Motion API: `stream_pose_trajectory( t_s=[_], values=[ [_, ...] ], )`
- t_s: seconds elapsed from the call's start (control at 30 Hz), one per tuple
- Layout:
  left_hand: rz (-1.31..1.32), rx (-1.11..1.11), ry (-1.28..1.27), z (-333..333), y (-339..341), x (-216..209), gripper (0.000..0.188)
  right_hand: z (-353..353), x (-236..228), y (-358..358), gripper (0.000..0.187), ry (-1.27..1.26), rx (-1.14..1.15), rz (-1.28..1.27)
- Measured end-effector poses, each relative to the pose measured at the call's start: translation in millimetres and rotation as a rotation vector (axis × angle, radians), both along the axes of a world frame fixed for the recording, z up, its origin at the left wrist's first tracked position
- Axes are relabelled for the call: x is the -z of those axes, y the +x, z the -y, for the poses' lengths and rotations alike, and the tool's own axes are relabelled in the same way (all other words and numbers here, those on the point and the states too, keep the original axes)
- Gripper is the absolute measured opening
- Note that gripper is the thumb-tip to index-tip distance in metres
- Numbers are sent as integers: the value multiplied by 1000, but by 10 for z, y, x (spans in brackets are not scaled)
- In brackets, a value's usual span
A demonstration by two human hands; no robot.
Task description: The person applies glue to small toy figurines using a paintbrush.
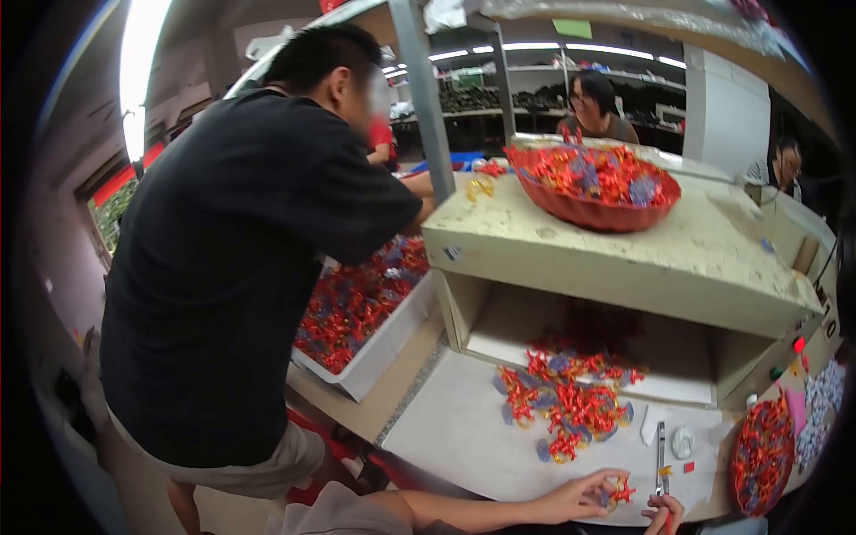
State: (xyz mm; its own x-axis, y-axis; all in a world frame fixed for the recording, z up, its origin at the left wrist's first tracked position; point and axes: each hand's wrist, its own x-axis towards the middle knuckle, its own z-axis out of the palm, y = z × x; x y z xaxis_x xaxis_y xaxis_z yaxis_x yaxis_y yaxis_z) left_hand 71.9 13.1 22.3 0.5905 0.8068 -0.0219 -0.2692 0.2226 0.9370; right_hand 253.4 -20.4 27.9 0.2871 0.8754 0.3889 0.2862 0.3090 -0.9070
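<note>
Low in the view, my left hand [584, 496] is closed round a small red and yellow plastic figure [621, 492], held between thumb and fingers just over the white work surface. To its right my right hand [664, 514] is closed on a slim tool with a red handle; its tip is too small to make out. Just above that hand lies a narrow metal tool [661, 446], beside a small whitish round dish [683, 442] and a little red square [688, 467]. Beyond my hands spreads a loose pile of red, yellow and purple plastic figures [571, 406].
A cream box-like machine [615, 259] with an open front stands behind the pile, bearing a red basin [597, 214] of figures. Another red basin [736, 473] sits at right. At left, a person in black [241, 259] stands by a full white bin [379, 367].
</note>
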Motion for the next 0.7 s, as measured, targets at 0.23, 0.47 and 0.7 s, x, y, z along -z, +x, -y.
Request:
stream_pose_trajectory(
  t_s=[0.23,0.47,0.7],
  values=[
    [-162,-40,253,70,-30,-253,53,-100,222,-92,23,-243,-238,-317],
    [103,-93,65,-46,28,-189,43,-20,64,-316,25,-53,-239,-550],
    [454,-78,-359,43,72,-99,43,-16,76,-675,24,-68,-90,-457]
  ],
)
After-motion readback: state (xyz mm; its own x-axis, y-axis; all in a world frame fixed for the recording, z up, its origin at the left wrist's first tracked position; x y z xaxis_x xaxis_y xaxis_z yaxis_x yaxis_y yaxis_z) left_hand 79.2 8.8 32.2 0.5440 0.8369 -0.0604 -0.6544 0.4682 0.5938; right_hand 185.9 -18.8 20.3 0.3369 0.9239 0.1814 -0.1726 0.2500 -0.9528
